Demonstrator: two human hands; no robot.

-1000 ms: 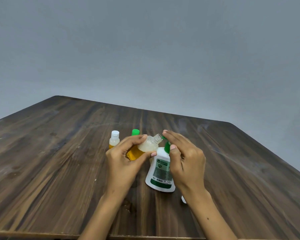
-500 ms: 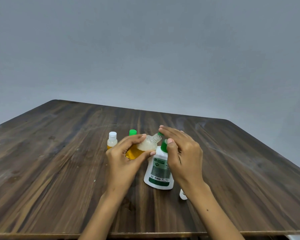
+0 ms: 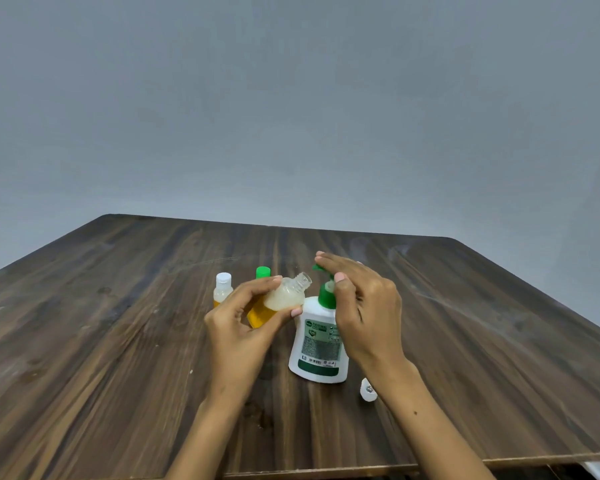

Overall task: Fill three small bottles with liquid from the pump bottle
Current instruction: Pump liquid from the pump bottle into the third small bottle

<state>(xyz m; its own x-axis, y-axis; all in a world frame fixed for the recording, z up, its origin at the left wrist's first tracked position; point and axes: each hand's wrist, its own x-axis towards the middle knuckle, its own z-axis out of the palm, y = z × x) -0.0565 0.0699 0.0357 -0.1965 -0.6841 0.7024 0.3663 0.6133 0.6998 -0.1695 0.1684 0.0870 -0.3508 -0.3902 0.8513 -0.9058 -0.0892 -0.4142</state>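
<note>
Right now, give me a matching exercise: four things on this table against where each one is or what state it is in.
1. open small bottle
2. pump bottle
3. loose white cap
4. white-capped small bottle

a. lying on the table beside the right wrist
b. standing farthest left, capped
c. tilted, held in the left hand
d. upright, right hand over its green pump

Pairs: 1-c, 2-d, 3-a, 4-b

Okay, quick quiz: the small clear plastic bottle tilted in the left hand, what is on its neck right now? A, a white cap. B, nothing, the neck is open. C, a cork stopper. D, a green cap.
B: the small clear plastic bottle gripped by the left hand shows a bare threaded neck aimed at the green nozzle of the white pump bottle, on whose pump head the right hand rests.
</note>
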